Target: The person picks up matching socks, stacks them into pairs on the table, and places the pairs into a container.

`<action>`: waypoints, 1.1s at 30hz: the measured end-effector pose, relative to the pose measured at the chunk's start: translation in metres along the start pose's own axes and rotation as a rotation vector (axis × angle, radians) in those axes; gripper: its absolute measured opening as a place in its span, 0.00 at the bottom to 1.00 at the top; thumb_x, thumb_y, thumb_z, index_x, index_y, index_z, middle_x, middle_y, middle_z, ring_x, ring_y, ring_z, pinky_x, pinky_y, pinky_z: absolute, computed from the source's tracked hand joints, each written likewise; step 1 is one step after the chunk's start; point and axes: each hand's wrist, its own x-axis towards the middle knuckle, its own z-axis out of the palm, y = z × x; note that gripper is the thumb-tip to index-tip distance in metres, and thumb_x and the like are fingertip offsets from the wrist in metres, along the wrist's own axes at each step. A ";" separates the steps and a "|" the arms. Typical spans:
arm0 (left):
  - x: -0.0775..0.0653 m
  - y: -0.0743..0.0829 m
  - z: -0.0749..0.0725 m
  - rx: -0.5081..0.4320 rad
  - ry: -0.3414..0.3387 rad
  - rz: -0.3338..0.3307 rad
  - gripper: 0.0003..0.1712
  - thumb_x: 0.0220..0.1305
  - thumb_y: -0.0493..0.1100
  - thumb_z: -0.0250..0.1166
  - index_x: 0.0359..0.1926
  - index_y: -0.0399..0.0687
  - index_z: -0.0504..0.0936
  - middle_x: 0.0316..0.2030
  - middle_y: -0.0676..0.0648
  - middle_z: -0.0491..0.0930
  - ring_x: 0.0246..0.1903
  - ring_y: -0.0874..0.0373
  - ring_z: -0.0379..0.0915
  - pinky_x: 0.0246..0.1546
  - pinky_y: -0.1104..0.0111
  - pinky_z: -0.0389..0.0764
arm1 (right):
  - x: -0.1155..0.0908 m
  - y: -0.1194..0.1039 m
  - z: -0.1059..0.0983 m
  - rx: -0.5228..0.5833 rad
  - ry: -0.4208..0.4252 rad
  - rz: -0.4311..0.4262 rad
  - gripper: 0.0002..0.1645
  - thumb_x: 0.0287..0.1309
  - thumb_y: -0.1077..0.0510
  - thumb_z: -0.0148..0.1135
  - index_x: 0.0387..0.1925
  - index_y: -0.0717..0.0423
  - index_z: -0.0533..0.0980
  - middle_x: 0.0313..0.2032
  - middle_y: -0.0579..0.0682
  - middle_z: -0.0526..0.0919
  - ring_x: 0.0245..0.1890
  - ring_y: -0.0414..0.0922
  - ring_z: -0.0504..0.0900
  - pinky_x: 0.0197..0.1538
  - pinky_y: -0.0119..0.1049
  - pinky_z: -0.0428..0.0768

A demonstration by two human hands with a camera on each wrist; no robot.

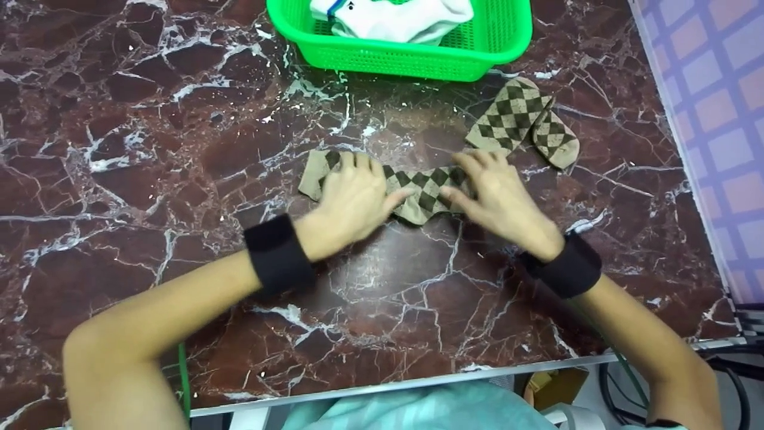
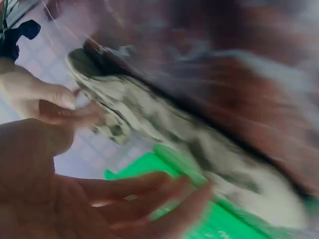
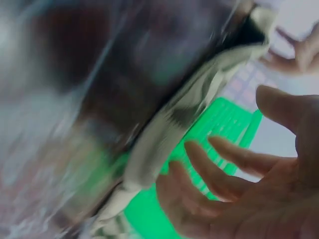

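Observation:
A beige and dark brown diamond-patterned sock (image 1: 422, 197) lies stretched sideways on the marble-patterned table. My left hand (image 1: 353, 194) is over its left part, fingers loosely extended and thumb pointing inward. Over the right end is my right hand (image 1: 498, 191), its fingers spread and relaxed. In the left wrist view the sock (image 2: 164, 119) runs beside the fingers, blurred. The right wrist view has the sock (image 3: 159, 139) near the fingertips, which are not curled round it. A matching sock (image 1: 507, 116) lies folded over itself just beyond my right hand.
A green plastic basket (image 1: 394, 57) stands at the far side, holding white cloth (image 1: 400, 21) with a blue stripe. A checked light-purple surface (image 1: 704, 71) borders the table on the right. The table's near edge (image 1: 418, 382) runs in front of the person's lap.

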 end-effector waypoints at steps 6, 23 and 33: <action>-0.006 0.016 0.017 0.065 -0.085 -0.085 0.52 0.57 0.73 0.26 0.67 0.36 0.44 0.66 0.34 0.42 0.62 0.34 0.42 0.44 0.34 0.59 | -0.019 -0.019 0.016 -0.216 -0.150 -0.004 0.42 0.60 0.32 0.31 0.68 0.50 0.44 0.68 0.54 0.40 0.65 0.59 0.38 0.56 0.66 0.46; -0.012 -0.001 0.030 0.066 -0.246 0.065 0.46 0.60 0.70 0.32 0.68 0.49 0.31 0.67 0.42 0.26 0.64 0.39 0.20 0.43 0.28 0.37 | -0.035 -0.014 0.018 -0.259 -0.401 -0.054 0.40 0.60 0.31 0.23 0.68 0.43 0.37 0.68 0.52 0.29 0.65 0.56 0.26 0.58 0.62 0.31; -0.016 -0.010 0.032 0.083 -0.213 0.167 0.45 0.60 0.70 0.33 0.69 0.51 0.36 0.68 0.44 0.28 0.64 0.42 0.21 0.45 0.29 0.36 | -0.044 -0.015 0.017 -0.313 -0.395 -0.103 0.40 0.61 0.32 0.24 0.68 0.45 0.39 0.68 0.55 0.31 0.65 0.58 0.29 0.59 0.60 0.29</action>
